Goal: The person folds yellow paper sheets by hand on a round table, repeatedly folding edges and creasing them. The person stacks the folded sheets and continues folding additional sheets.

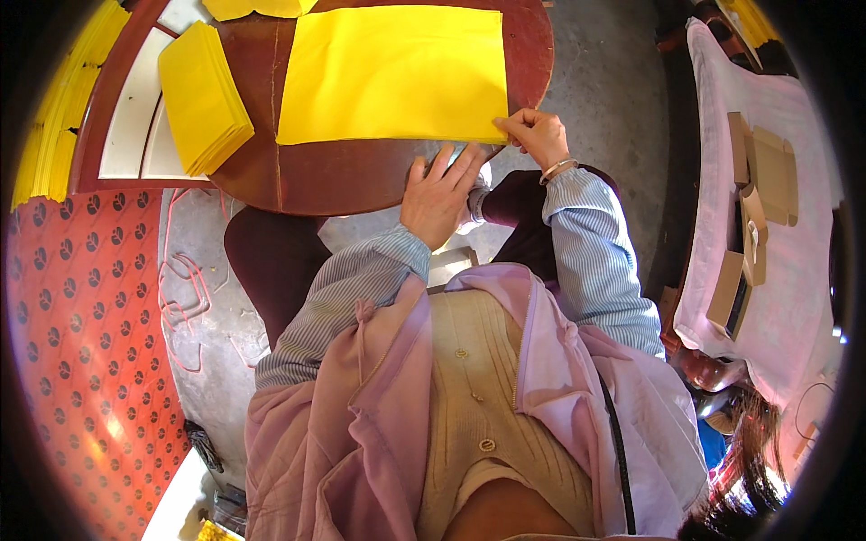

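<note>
A large yellow sheet (pixel 392 77) lies flat on the dark red round table (pixel 343 176), its near edge close to the table's rim. With thumb and forefinger my right hand (pixel 538 137) pinches the near right corner of that sheet. My left hand (pixel 439 194) is at the table's near edge, just below the sheet. Its fingers are stretched out and apart, with nothing in them. A thick stack of folded yellow sheets (pixel 203 99) rests to the left, partly over the table's rim. More yellow material (pixel 257 7) is cut off at the top.
On the right, open cardboard boxes (pixel 747 225) stand on a table with a pink cloth (pixel 794 307). Red patterned sheeting (pixel 90 343) spreads at the left. Pink cord (pixel 188 279) lies on the concrete floor (pixel 604 90). Yellow stacks (pixel 59 117) line the far left.
</note>
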A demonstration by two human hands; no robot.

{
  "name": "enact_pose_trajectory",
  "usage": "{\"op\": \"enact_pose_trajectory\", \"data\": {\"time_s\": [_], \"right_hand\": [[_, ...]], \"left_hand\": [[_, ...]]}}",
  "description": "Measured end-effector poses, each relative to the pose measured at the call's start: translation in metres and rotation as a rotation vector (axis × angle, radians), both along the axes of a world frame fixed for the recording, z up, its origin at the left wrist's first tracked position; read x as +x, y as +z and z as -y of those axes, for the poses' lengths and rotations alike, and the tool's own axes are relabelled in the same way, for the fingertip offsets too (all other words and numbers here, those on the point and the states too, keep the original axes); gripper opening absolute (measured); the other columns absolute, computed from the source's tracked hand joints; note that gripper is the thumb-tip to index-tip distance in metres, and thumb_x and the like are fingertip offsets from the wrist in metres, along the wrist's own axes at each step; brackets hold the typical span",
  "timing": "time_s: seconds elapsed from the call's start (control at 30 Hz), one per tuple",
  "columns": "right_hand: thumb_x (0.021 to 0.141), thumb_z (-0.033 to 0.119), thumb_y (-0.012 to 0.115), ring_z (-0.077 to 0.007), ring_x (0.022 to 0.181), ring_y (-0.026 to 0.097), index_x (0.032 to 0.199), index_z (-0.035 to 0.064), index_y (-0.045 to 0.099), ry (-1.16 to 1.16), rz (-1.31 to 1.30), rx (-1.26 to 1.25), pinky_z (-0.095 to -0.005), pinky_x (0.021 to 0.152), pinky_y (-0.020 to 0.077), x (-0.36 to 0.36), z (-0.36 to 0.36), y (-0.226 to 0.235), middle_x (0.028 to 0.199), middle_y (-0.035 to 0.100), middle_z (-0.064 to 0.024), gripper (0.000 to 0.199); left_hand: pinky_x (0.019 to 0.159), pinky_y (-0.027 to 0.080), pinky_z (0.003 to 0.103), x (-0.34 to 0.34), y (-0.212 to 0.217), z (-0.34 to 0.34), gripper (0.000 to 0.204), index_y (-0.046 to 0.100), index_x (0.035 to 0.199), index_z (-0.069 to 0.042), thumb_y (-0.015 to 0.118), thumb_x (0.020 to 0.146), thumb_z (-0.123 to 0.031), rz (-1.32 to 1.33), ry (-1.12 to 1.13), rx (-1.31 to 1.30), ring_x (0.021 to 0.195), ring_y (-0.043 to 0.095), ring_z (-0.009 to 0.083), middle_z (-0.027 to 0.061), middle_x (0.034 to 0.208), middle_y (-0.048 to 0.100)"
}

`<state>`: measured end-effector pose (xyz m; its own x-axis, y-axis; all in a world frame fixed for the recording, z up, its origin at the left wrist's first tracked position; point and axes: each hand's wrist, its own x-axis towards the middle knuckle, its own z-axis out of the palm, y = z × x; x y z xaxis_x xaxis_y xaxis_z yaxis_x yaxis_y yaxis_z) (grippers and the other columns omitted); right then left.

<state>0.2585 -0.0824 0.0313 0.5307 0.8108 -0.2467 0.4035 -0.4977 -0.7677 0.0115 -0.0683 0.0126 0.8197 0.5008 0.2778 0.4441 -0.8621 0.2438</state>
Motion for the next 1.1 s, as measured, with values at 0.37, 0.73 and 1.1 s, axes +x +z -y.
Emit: {"op": "enact_pose_trajectory", "data": {"time_s": [0.37, 0.73, 1.1], "right_hand": [[0.092, 0.028, 0.082, -0.0069, 0.06, 0.067, 0.087, 0.0021, 0.08, 0.007, -0.101, 0.038, -0.0234, 0.057, 0.0549, 0.003, 0.0, -0.001, 0.07, 0.073, -0.0022, 0.026], [0.093, 0.025, 0.084, -0.0088, 0.064, 0.068, 0.089, 0.0018, 0.079, -0.002, -0.162, 0.058, -0.0239, 0.062, 0.0588, 0.006, 0.003, -0.002, 0.075, 0.074, -0.0024, 0.024], [0.089, 0.021, 0.086, -0.0076, 0.065, 0.068, 0.087, 0.0011, 0.077, -0.001, -0.036, 0.083, -0.024, 0.062, 0.0574, 0.003, 0.01, -0.006, 0.075, 0.074, -0.0025, 0.022]], "left_hand": [[0.11, 0.038, 0.054, 0.015, -0.003, -0.004, 0.082, 0.045, 0.16, -0.021, 0.077, 0.085, -0.022, -0.033, -0.009, 0.077, 0.143, 0.043, 0.0269, -0.0009, 0.16, 0.048], [0.111, 0.038, 0.055, 0.016, -0.004, -0.002, 0.083, 0.043, 0.162, -0.022, 0.075, 0.086, -0.021, -0.065, 0.002, 0.096, 0.144, 0.042, 0.0267, -0.0012, 0.161, 0.047], [0.11, 0.038, 0.054, 0.015, -0.001, -0.002, 0.068, 0.057, 0.15, -0.02, 0.076, 0.085, -0.018, 0.046, 0.0, 0.011, 0.139, 0.048, 0.0273, 0.0019, 0.151, 0.054]]}}
